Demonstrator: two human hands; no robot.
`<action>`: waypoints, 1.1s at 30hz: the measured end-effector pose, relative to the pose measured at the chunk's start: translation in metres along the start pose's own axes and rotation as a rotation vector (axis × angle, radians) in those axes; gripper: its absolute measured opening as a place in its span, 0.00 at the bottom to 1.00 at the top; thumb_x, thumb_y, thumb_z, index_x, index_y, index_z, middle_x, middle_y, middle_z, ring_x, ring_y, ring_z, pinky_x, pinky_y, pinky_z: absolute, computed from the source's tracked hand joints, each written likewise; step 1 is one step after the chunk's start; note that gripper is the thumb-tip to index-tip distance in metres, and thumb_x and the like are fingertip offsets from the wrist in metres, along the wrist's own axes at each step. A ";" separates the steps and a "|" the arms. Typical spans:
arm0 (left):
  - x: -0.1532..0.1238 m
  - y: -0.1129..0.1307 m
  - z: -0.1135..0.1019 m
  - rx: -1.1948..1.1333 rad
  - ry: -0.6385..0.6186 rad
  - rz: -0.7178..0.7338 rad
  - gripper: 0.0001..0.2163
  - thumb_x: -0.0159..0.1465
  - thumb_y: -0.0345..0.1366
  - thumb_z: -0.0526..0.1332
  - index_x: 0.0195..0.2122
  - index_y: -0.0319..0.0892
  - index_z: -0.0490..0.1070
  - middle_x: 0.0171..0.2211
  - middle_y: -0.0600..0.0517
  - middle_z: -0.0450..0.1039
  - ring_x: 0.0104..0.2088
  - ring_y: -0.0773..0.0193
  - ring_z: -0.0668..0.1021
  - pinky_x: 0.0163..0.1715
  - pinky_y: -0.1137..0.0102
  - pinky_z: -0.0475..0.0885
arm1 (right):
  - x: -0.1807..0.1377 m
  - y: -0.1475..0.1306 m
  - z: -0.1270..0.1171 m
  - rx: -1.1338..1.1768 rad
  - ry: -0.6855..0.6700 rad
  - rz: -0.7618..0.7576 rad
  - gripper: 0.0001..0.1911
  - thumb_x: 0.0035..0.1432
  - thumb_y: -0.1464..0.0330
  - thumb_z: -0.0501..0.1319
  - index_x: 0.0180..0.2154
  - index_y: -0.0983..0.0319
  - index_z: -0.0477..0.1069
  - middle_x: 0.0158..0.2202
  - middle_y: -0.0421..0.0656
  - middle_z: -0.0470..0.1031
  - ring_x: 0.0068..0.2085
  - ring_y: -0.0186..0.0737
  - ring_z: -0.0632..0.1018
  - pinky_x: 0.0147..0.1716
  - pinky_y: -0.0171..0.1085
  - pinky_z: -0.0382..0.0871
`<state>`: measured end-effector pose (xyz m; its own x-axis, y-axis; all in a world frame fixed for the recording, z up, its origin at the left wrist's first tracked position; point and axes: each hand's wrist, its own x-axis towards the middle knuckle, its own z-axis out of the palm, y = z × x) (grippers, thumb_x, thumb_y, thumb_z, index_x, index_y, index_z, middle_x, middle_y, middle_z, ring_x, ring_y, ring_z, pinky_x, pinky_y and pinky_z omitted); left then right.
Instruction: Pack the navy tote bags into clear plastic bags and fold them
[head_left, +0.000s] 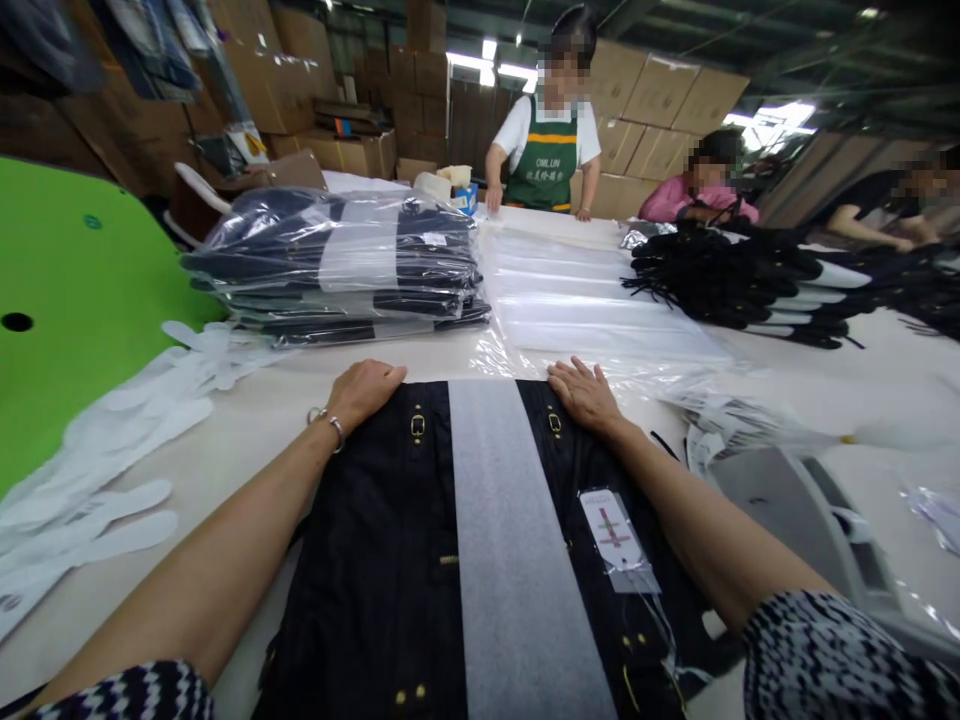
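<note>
Garment: one dark garment [375, 560] with a white strip [510, 560] and one tag [616, 540], at the table's [247, 430] near edge.
Left hand [365, 390]: flat, open, pressing its far-left corner.
Right hand [585, 393]: flat, open, on far-right corner.
Bagged stack [337, 265]: one, far-left.

Black garment [375, 560] with a white tissue strip [510, 560] lower centre, white tag [616, 540] with red mark, bright green board [82, 300] at left, green apron [550, 165] at top, black-and-white zigzag sleeves [847, 655]
</note>
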<state>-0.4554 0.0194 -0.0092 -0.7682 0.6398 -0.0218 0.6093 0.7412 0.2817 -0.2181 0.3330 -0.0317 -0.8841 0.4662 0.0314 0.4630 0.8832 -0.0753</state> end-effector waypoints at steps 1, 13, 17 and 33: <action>0.000 -0.001 0.000 -0.014 0.017 0.008 0.24 0.66 0.52 0.46 0.23 0.43 0.71 0.27 0.48 0.76 0.29 0.59 0.75 0.29 0.68 0.61 | 0.000 0.000 0.000 0.000 -0.005 0.004 0.30 0.71 0.55 0.37 0.65 0.57 0.61 0.68 0.40 0.59 0.71 0.50 0.50 0.68 0.60 0.38; 0.019 -0.002 0.011 0.087 0.225 0.003 0.15 0.68 0.40 0.47 0.49 0.44 0.70 0.39 0.45 0.78 0.42 0.51 0.78 0.41 0.62 0.67 | 0.005 0.002 0.005 0.051 0.031 0.026 0.29 0.72 0.55 0.39 0.64 0.59 0.63 0.68 0.45 0.60 0.70 0.52 0.53 0.66 0.62 0.41; 0.029 -0.009 0.017 0.060 0.267 0.086 0.14 0.67 0.33 0.48 0.49 0.44 0.70 0.46 0.45 0.76 0.48 0.54 0.75 0.46 0.63 0.67 | 0.007 0.004 0.006 0.060 0.031 0.012 0.29 0.72 0.55 0.40 0.64 0.62 0.62 0.68 0.48 0.60 0.70 0.55 0.54 0.65 0.64 0.42; -0.043 0.002 0.003 0.147 0.027 0.206 0.32 0.70 0.55 0.41 0.70 0.41 0.47 0.72 0.43 0.46 0.71 0.54 0.47 0.68 0.50 0.43 | 0.006 0.004 0.003 0.073 -0.013 0.001 0.33 0.72 0.52 0.36 0.66 0.61 0.58 0.70 0.49 0.55 0.71 0.52 0.51 0.66 0.63 0.39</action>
<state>-0.4206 -0.0063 -0.0103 -0.6286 0.7763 0.0478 0.7741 0.6185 0.1351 -0.2216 0.3386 -0.0347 -0.8845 0.4661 0.0179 0.4587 0.8761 -0.1483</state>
